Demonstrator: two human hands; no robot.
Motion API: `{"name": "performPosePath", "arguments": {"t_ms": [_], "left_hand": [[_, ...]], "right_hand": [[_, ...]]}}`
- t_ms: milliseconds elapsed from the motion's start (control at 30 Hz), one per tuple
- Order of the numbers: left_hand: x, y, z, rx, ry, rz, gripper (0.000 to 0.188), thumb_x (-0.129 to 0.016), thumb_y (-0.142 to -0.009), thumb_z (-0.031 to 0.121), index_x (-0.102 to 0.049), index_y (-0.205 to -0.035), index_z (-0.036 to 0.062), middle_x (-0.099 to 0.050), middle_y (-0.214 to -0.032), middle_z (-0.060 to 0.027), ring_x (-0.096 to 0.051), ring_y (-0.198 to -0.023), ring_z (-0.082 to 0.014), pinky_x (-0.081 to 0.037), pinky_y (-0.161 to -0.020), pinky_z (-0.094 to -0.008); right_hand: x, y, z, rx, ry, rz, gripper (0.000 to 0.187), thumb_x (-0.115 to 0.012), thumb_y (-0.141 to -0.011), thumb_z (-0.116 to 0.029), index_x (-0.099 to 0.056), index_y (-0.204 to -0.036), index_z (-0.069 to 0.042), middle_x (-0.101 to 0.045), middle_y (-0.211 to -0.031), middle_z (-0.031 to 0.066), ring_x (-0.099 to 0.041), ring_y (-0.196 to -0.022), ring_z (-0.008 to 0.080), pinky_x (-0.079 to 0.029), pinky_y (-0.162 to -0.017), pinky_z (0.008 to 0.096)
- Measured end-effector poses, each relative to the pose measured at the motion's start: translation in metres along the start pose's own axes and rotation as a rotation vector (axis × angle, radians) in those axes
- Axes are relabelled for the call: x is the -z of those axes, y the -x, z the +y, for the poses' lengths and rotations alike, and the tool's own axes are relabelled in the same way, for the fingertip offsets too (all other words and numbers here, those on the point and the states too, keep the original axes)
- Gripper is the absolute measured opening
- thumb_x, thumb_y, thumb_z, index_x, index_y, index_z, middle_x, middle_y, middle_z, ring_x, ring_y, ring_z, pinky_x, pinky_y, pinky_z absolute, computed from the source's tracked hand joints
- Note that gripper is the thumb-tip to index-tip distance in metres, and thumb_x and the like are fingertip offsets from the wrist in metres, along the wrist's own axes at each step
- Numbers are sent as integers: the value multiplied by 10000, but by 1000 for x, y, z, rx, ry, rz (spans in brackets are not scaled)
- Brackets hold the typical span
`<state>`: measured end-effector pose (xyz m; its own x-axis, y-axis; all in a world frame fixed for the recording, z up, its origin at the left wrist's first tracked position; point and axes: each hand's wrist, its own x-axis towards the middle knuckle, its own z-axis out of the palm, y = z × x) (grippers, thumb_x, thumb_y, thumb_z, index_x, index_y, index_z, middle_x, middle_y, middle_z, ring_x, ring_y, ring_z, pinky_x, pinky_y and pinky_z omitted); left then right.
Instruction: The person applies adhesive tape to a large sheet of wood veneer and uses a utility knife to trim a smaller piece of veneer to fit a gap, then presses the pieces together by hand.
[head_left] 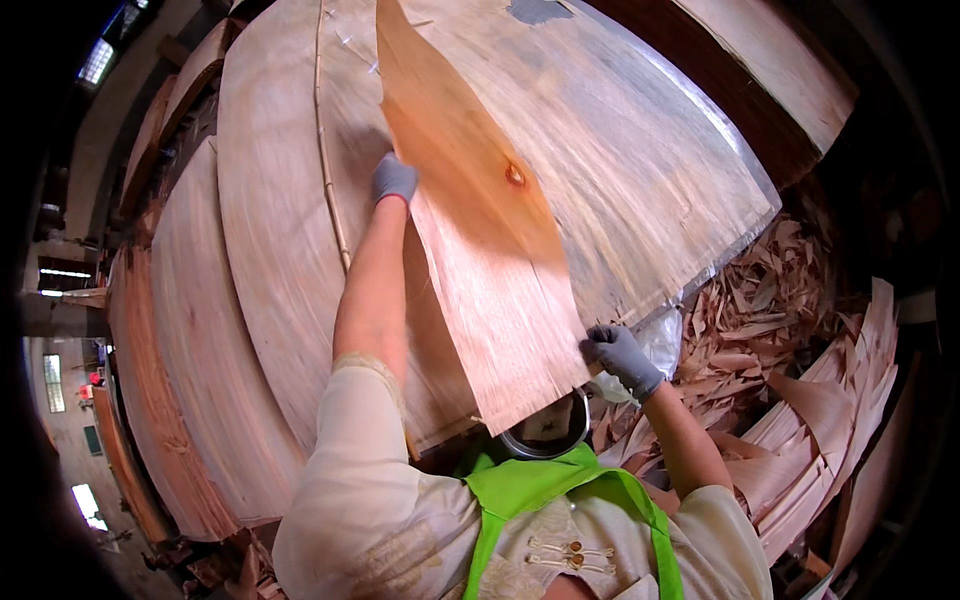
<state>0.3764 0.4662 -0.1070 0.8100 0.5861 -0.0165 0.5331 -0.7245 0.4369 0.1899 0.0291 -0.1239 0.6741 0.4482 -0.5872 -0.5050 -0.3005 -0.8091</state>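
A long sheet of wood veneer (490, 290) slants across the middle, its upper part orange-brown with a dark knot, its lower part pale. My left hand (395, 178), in a grey glove, is closed on the sheet's left edge, partway up. At its near right corner my right hand (625, 360), gloved in grey too, has its fingers curled against the edge; the fingertips are partly hidden. Beneath the held piece lies a broad stack of pale veneer (650, 170). A round container with a metal rim (583, 432) shows just below the sheet's near edge.
More veneer stacks (215, 330) stand to the left. A thin stick (326, 160) runs lengthwise over the veneer. Broken veneer scraps (750, 310) heap up on the right, beside curved loose sheets (820, 440). White plastic (662, 340) hangs near my right hand.
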Motion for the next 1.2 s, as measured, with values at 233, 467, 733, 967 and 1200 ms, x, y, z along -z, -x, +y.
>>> {"name": "performPosePath", "arguments": {"t_ms": [233,467,733,967,1200], "left_hand": [[-21,-25,-39,-112,383,187,395,-706,-735,86,-596,-1096,-30,-672,-960,-161,-649,-840,-275,-497,-784,-352],[-53,7,-45,383,1218,-356,563,-737,-737,87,-468,-1227,16,-603,-805,-76,-570,-609,-185,-486,-518,-346],[-45,45,-31,-21,539,-166,507,-750,-721,161,-551,-1158,-1,-659,-875,-113,-621,-687,-185,-503,-608,-308],[-45,95,-7,-175,115,-2,660,-717,-725,313,-469,-1283,63,-686,-913,-120,-648,-872,-285,-496,-780,-388],[-34,108,6,-107,6,-15,682,-680,-759,313,-391,-1350,132,-689,-900,-83,-646,-870,-294,-493,-776,-412]], "right_hand": [[22,-22,-32,112,-49,108,47,-579,-804,-13,-623,-802,2,-607,-704,1,-536,-667,94,-444,-637,250],[66,-63,-40,29,215,149,161,-598,-786,-165,-613,-750,-8,-546,-591,16,-490,-542,117,-417,-529,296],[73,-62,-43,122,558,47,269,-637,-797,-260,-621,-817,7,-566,-646,93,-486,-613,162,-425,-624,321],[72,-38,-39,62,894,133,300,-635,-777,-327,-662,-857,-39,-628,-739,163,-596,-674,301,-461,-642,374],[65,-32,-41,38,943,244,314,-648,-734,-357,-680,-874,-77,-649,-812,164,-616,-756,348,-476,-670,400]]}}
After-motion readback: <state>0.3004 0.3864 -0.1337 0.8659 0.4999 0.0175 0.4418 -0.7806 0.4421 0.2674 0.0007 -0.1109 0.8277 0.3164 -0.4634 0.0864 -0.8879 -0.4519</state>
